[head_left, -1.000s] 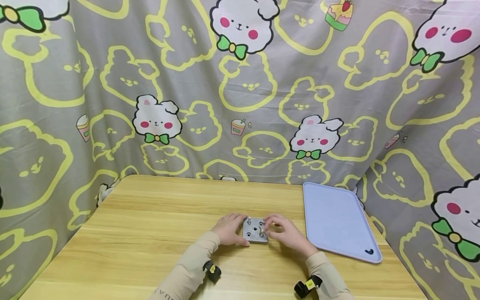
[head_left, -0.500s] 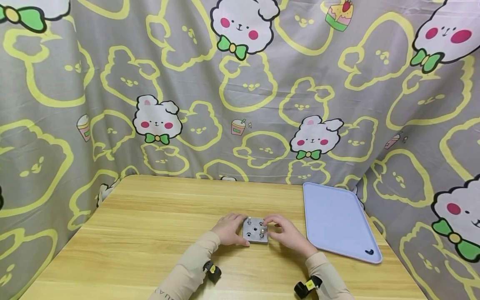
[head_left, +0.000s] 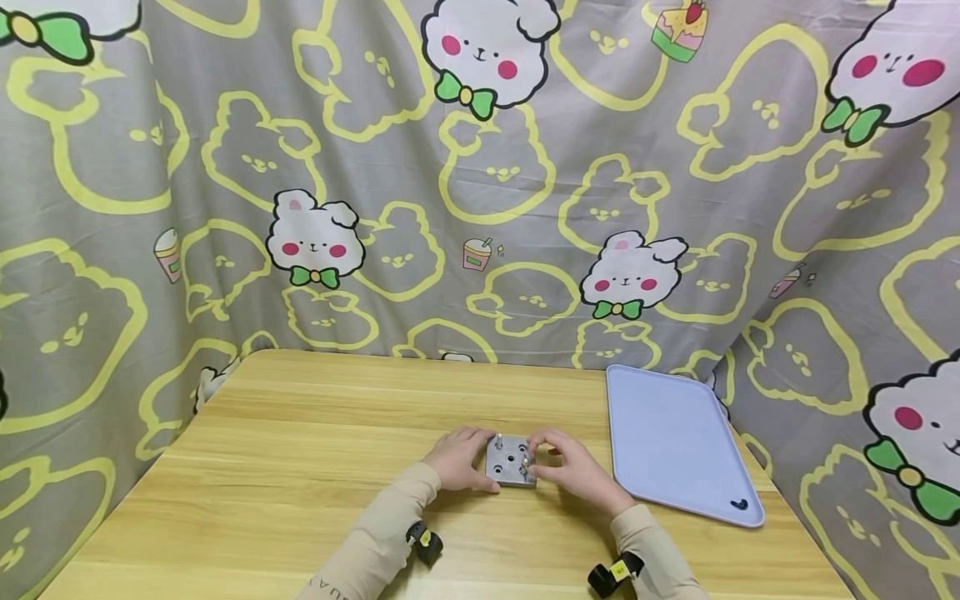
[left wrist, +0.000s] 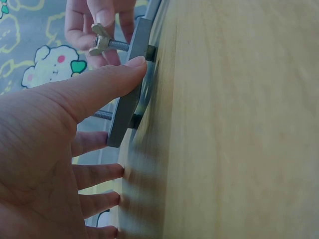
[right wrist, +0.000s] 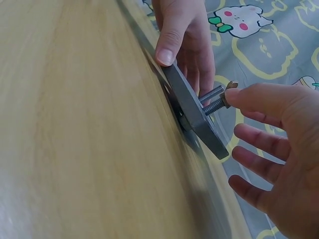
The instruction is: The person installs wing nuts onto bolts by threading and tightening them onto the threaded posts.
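Observation:
A square grey metal plate (head_left: 512, 472) with several holes lies near the table's middle, two bolts standing up from it. My left hand (head_left: 455, 459) grips its left side; in the left wrist view the thumb presses the edge of the plate (left wrist: 124, 112). One bolt (right wrist: 214, 106), at the plate's right, carries a brass-coloured wing nut (left wrist: 101, 42). My right hand (head_left: 573, 468) pinches this wing nut between thumb and forefinger, the other fingers loosely bent beside it. The second bolt (head_left: 499, 442) stands at the far left corner, with no nut visible on it.
A light blue tray (head_left: 675, 442) lies on the right side of the wooden table (head_left: 300, 417), with a small black object (head_left: 739, 503) near its front right corner. A patterned grey curtain (head_left: 390, 167) hangs behind the table.
My right thumb and forefinger have come together at the wing nut after standing apart half a second ago. My left hand and the plate have stayed in place.

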`<state>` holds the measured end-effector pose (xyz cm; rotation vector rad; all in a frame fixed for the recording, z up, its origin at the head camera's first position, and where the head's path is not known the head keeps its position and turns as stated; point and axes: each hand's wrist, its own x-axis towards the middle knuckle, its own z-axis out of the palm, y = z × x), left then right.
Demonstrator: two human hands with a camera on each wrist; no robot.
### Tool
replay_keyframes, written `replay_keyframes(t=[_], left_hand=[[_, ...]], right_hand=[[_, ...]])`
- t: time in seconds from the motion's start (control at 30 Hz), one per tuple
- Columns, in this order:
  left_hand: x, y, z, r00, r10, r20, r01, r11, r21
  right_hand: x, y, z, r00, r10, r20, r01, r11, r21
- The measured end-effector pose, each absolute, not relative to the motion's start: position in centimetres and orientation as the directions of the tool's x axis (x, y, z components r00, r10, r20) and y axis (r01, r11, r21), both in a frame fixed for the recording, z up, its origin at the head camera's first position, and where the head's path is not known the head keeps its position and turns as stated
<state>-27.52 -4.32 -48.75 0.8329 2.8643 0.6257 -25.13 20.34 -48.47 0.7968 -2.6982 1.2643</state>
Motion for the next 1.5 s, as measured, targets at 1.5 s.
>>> replay_keyframes(t=[1.5], left_hand=[[-27.45, -4.32, -48.7, -0.847, 0.532, 0.019, 0.491, 0.767, 0.413]], right_hand=[[-24.91, 20.36, -48.46, -0.855, -0.44, 0.274, -0.489, 0.513, -0.705]])
